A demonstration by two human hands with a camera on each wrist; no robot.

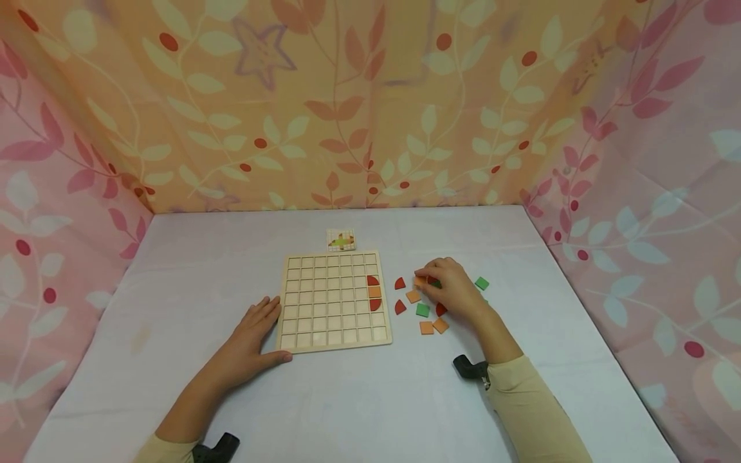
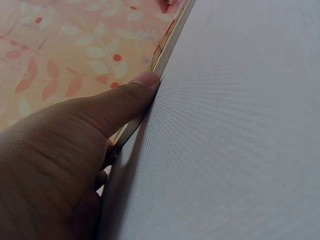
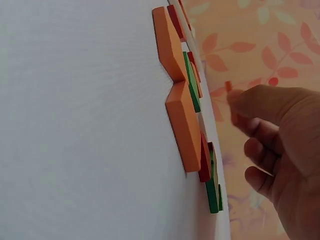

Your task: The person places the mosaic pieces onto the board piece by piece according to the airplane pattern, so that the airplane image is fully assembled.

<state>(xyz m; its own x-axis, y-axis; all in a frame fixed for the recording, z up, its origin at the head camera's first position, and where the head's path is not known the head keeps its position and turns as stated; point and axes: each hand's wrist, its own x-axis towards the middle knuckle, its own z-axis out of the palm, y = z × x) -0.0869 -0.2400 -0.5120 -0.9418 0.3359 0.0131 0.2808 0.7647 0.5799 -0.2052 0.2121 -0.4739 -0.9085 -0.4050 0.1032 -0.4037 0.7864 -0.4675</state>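
A square wooden grid board (image 1: 327, 302) lies flat on the table. Along its right side, three cells in one column hold a red quarter-circle tile (image 1: 373, 280), an orange square tile (image 1: 374, 292) and a second red tile (image 1: 375, 305). My left hand (image 1: 251, 337) rests at the board's lower left corner, fingers extended along the left edge and thumb on the front edge. Right of the board, my right hand (image 1: 454, 289) pinches an orange square tile (image 3: 228, 86) between thumb and fingertips, above the loose pieces. The hand partly covers some red and green tiles.
Loose tiles lie around the right hand: red quarter-circles (image 1: 400, 307), orange squares (image 1: 426, 328) and green squares (image 1: 423, 310). A small picture card (image 1: 341, 240) with a gridded coloured pattern lies behind the board. Patterned curtains (image 1: 347, 116) enclose the white table (image 1: 231, 231).
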